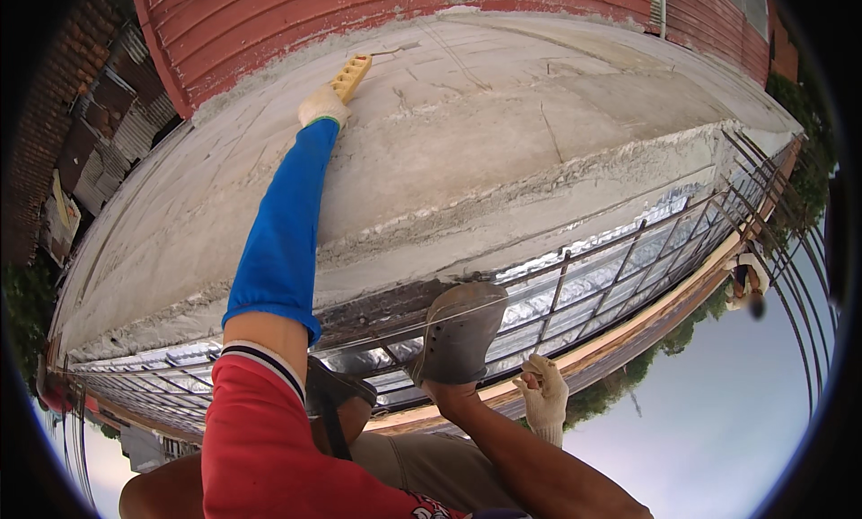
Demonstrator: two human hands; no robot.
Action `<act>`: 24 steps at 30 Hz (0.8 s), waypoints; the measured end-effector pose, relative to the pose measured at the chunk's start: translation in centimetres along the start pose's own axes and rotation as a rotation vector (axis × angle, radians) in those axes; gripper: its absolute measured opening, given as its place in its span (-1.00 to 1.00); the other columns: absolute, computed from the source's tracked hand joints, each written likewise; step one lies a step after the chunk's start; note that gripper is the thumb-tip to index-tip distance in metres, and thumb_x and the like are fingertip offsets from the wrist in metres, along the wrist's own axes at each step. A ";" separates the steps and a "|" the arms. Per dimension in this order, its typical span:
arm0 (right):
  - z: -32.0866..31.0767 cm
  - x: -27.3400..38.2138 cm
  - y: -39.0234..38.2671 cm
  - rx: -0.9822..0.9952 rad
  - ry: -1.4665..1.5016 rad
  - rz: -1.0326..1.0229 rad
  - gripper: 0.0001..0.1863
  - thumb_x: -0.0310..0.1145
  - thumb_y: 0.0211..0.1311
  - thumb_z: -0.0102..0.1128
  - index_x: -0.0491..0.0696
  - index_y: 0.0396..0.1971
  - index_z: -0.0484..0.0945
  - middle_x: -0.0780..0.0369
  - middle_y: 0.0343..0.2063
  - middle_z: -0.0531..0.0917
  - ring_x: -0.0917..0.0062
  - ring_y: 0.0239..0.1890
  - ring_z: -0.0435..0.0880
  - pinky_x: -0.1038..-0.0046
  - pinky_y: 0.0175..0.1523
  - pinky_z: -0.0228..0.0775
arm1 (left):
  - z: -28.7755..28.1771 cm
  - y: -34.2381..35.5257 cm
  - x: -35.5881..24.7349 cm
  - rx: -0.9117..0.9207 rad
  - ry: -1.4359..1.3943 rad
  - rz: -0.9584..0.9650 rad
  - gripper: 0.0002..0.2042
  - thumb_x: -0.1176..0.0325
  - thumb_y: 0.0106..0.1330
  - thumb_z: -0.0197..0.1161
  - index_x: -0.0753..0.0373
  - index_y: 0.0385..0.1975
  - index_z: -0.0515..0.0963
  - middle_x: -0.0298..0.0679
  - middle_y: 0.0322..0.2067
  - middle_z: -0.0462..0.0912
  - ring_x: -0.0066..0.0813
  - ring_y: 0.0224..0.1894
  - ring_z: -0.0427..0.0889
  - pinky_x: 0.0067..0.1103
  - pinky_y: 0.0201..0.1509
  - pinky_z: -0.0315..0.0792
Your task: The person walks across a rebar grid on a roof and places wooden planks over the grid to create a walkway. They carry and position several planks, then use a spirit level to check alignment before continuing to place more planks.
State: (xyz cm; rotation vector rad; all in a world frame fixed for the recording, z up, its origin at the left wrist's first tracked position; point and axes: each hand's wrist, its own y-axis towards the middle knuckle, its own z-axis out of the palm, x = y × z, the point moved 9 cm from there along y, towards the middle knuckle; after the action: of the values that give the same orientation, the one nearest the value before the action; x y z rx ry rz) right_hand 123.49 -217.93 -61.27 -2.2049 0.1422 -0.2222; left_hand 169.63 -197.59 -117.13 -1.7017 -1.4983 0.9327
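Note:
My left hand [324, 106], in a white knit glove, reaches far out over the concrete slab [431, 133]. Its fingers grip one end of a yellow power strip [350, 76] with several sockets and a red spot at its far end. A thin dark line runs from that end across the concrete. Down at the lower right, my right hand [544, 400], also gloved, is beside my bent leg. Its fingers are curled together; whether anything is inside them I cannot make out.
Below the slab's near edge, a rebar grid [611, 259] lies over shiny metal decking, bordered by a wooden board [620, 326]. My clog [462, 332] rests there. Rebar ends [763, 173] stick out at right, near another person [747, 277]. A red wall [377, 16] stands behind.

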 end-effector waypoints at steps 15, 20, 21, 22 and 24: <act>-0.5 0.2 1.5 -0.023 -0.046 -0.117 -0.36 -0.76 0.13 0.53 -0.13 0.25 0.62 0.18 -0.05 0.75 0.55 -0.08 0.76 0.52 0.02 0.67 | -4.2 -2.7 2.8 -0.040 0.048 -0.054 -0.50 -0.05 0.22 0.53 0.21 0.01 0.82 0.01 0.03 0.86 0.01 0.14 0.83 -0.22 0.18 0.70; -0.7 0.3 2.2 -0.036 -0.086 -0.160 -0.35 -0.77 0.13 0.51 -0.17 0.28 0.61 0.17 -0.02 0.74 0.53 -0.06 0.77 0.49 0.04 0.67 | -6.1 -3.8 2.2 -0.060 0.033 -0.063 -0.52 0.02 0.15 0.57 0.21 -0.02 0.83 0.01 0.02 0.86 -0.01 0.13 0.83 -0.26 0.16 0.71; -0.7 0.3 2.3 -0.035 -0.075 -0.155 -0.35 -0.77 0.14 0.51 -0.18 0.28 0.60 0.16 -0.02 0.74 0.53 -0.05 0.77 0.48 0.05 0.67 | -6.2 -3.7 2.2 -0.035 0.027 -0.061 -0.53 0.03 0.15 0.57 0.21 -0.03 0.83 0.02 0.02 0.86 -0.01 0.13 0.83 -0.27 0.15 0.71; -0.7 0.3 2.3 -0.036 -0.063 -0.150 -0.35 -0.77 0.14 0.50 -0.19 0.29 0.60 0.16 -0.01 0.74 0.52 -0.04 0.77 0.48 0.05 0.67 | -6.0 -3.6 2.2 -0.009 0.021 -0.057 -0.54 0.05 0.14 0.57 0.21 -0.03 0.84 0.02 0.02 0.86 -0.02 0.13 0.83 -0.27 0.15 0.71; -0.7 0.6 2.3 -0.036 -0.054 -0.164 -0.36 -0.76 0.15 0.48 -0.19 0.29 0.60 0.15 -0.01 0.74 0.52 -0.03 0.77 0.48 0.05 0.67 | -6.2 -3.9 2.3 -0.055 0.019 -0.048 -0.55 0.07 0.16 0.56 0.22 -0.02 0.83 0.02 0.03 0.86 -0.01 0.13 0.83 -0.27 0.15 0.72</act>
State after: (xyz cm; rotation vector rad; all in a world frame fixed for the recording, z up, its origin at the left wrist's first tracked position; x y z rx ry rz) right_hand 123.83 -219.97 -62.62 -2.2573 -0.0655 -0.2523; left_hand 173.16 -195.10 -110.77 -1.7012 -1.5588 0.8555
